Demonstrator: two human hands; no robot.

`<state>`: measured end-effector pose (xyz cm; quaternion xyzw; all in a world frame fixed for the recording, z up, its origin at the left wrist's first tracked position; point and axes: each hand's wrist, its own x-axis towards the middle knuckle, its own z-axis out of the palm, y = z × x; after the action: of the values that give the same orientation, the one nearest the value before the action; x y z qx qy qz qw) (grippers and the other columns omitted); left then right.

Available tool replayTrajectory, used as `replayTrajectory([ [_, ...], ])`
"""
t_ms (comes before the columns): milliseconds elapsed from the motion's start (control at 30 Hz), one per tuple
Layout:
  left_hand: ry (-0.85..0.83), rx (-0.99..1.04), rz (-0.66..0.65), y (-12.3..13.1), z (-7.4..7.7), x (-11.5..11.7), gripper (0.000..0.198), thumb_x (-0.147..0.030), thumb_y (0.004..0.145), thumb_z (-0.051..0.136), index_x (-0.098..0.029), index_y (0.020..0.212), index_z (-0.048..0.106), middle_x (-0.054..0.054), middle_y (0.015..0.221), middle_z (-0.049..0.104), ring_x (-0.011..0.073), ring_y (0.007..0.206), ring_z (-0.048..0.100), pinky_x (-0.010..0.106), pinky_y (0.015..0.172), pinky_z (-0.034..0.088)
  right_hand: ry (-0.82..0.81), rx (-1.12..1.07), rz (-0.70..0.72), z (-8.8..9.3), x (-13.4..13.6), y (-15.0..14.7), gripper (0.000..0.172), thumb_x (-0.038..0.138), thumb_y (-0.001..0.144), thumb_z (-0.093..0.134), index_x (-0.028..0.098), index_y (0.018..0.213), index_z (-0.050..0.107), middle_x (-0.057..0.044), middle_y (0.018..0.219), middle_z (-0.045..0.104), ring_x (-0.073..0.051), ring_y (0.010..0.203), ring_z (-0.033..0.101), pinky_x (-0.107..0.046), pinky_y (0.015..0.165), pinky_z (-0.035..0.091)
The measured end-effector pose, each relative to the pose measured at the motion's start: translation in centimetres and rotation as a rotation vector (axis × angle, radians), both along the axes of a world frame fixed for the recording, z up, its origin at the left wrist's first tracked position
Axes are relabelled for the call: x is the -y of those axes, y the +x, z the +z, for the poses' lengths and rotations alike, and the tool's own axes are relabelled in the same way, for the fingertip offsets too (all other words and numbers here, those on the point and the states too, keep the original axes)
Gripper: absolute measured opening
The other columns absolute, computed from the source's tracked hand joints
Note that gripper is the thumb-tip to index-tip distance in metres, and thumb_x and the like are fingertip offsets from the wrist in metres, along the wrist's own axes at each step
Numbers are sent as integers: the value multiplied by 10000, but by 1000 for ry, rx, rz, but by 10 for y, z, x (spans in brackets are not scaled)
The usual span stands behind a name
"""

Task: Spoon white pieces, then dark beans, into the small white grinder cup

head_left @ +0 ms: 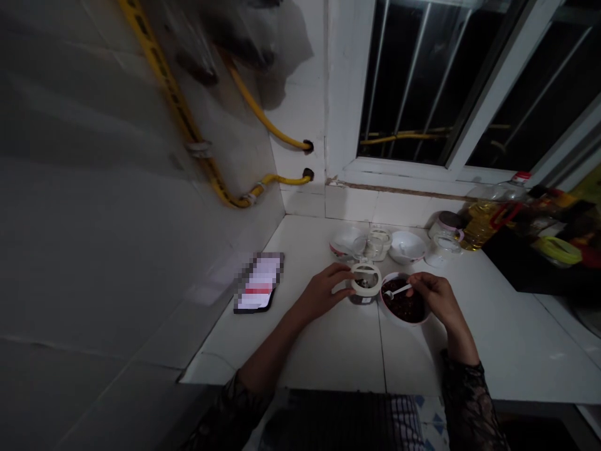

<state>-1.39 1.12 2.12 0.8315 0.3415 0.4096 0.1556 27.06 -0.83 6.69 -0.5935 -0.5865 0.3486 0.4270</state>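
My left hand [328,288] has its thumb and fingers at the left side of a small jar [364,299] with a white rim, gripping it on the counter. The jar's clear contents are hard to make out. Between the fingertips of my right hand [434,295] is a small white spoon [399,290], its head over a bowl [387,313]. Dark red, flaky chili-like stuff [407,308] fills much of that bowl, which stands just right of the jar.
Behind stand two white bowls [407,247] [345,238], a clear jar [379,244] and a white-lidded container [444,249]. A yellow oil bottle [479,222] and a dark box [516,263] are at right. A phone [259,283] lies at left by the wall.
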Motion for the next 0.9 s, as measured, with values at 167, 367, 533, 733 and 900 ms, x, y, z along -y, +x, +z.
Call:
replayTrajectory([
  [167, 2, 8, -8, 0, -1, 0, 241, -383, 920, 598, -235, 1105, 647, 79, 1144, 626, 198, 1057, 640, 347, 912, 545, -102, -174, -99, 3, -1, 8, 354, 486, 574, 736, 151, 684, 701, -36, 492, 663, -72, 365, 305, -227, 393, 203],
  [367, 31, 19, -8, 0, -2, -2, 244, -402, 927, 583, -232, 1091, 643, 74, 1137, 624, 192, 1053, 641, 348, 909, 548, -150, -299, -159, 3, -2, 13, 305, 416, 526, 757, 148, 656, 691, -40, 477, 648, -48, 346, 257, -219, 377, 133],
  [533, 37, 3, -7, 0, -1, -1, 252, -393, 928, 583, -229, 1111, 639, 83, 1138, 625, 201, 1054, 642, 349, 902, 548, -83, -365, -180, 7, -4, 11, 334, 430, 515, 778, 151, 667, 674, -40, 501, 655, -42, 342, 251, -222, 369, 115],
  [733, 30, 3, -3, 0, -2, -1, 250, -387, 925, 589, -225, 1108, 640, 88, 1144, 621, 201, 1064, 641, 340, 909, 546, 260, -194, -174, 10, 0, -21, 337, 528, 744, 665, 193, 779, 653, -17, 581, 683, -95, 377, 404, -238, 382, 314],
  [900, 42, -2, 0, 0, -3, -1, 268, -400, 927, 584, -217, 1113, 641, 91, 1141, 625, 202, 1056, 642, 346, 908, 545, 529, 270, 134, 4, 8, -43, 247, 410, 897, 535, 225, 854, 693, -48, 740, 740, -197, 682, 680, -309, 685, 525],
])
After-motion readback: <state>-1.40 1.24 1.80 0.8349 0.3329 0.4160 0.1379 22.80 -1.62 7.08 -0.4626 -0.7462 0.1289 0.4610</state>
